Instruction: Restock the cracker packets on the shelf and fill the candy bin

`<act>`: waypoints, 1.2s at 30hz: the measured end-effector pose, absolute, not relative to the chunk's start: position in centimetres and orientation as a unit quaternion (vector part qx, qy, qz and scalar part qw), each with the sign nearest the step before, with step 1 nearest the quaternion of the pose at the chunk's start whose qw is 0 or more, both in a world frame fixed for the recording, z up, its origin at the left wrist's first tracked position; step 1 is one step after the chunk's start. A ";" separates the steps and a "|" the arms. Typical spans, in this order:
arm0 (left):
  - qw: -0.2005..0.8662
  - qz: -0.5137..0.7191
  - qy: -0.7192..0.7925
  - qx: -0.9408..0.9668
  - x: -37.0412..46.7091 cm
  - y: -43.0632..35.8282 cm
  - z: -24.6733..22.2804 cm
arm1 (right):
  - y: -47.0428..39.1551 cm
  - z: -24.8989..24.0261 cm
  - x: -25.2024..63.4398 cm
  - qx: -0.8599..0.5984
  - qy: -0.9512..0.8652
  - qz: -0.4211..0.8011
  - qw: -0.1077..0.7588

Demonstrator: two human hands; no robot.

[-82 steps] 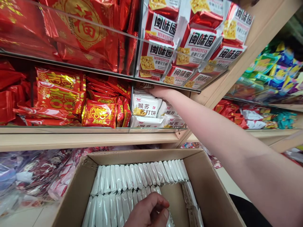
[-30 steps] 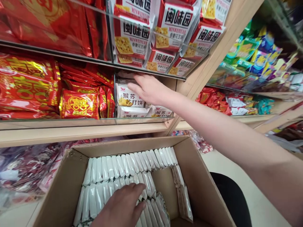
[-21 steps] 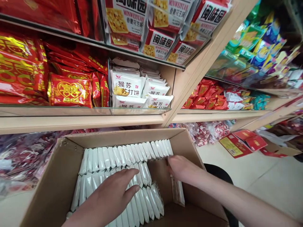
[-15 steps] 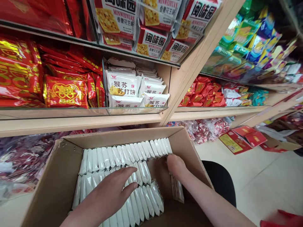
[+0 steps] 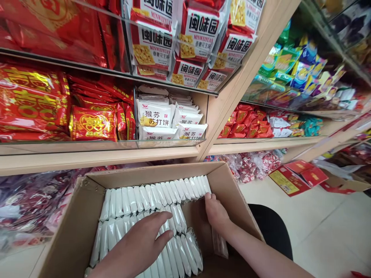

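Note:
An open cardboard box (image 5: 156,170) holds rows of white wrapped packets (image 5: 130,199) standing on edge. My left hand (image 5: 142,241) hovers over the middle rows, thumb and fingers apart, with nothing in it. At the right end of the back row is my right hand (image 5: 216,212), its fingers curled by the last packets; what they hold, if anything, is hidden. Below my right wrist a single packet (image 5: 220,245) leans at the box's right side. Bare cardboard shows between the shorter middle row and my right hand.
Behind the box, a wooden shelf (image 5: 162,155) carries white cracker packets (image 5: 156,116) and red packets (image 5: 94,123) behind glass. Bagged sweets (image 5: 37,197) lie at the left. A red carton (image 5: 298,177) and a black rounded object (image 5: 271,227) are at the right.
The view has shifted, so shelf and box appear lower. My right hand stays at the back row's right end with its fingers a little more in sight. My left hand remains over the middle rows.

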State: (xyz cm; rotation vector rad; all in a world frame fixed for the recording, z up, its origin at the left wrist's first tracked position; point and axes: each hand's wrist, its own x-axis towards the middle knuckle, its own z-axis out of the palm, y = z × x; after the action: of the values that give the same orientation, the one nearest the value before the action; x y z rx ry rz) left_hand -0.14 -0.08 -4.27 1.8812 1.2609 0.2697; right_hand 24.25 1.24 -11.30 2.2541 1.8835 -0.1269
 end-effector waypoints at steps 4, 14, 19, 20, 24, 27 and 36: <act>0.515 0.147 0.558 0.634 0.8 0.2 -3.2 | -0.8 -6.4 22.5 0.695 0.715 -0.071 0.010; 0.649 0.434 0.523 0.342 3.5 -0.4 -1.3 | -2.2 -2.2 17.3 0.478 0.739 -0.173 -0.442; 0.619 0.477 0.476 0.403 3.5 -0.2 -1.8 | -0.3 -3.6 16.8 0.566 0.428 -0.497 -0.500; 0.607 0.485 0.478 0.409 3.5 -0.1 -2.0 | 0.0 -3.8 16.7 0.564 0.418 -0.505 -0.502; 0.559 0.512 0.523 0.389 2.9 -0.1 -2.4 | 0.3 -4.2 16.1 0.562 0.483 -0.442 -0.505; 0.549 0.526 0.546 0.351 2.5 -0.2 -2.0 | 0.1 -4.2 15.9 0.558 0.508 -0.427 -0.499; 0.597 0.570 0.500 0.262 2.5 0.0 -2.3 | -0.2 -4.6 16.1 0.595 0.510 -0.379 -0.493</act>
State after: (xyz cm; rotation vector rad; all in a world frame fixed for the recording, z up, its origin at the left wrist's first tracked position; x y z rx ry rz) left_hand 2.52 -0.02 -2.25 0.6081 1.1607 1.3229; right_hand 16.06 -0.18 -4.56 2.8512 2.4445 -1.8177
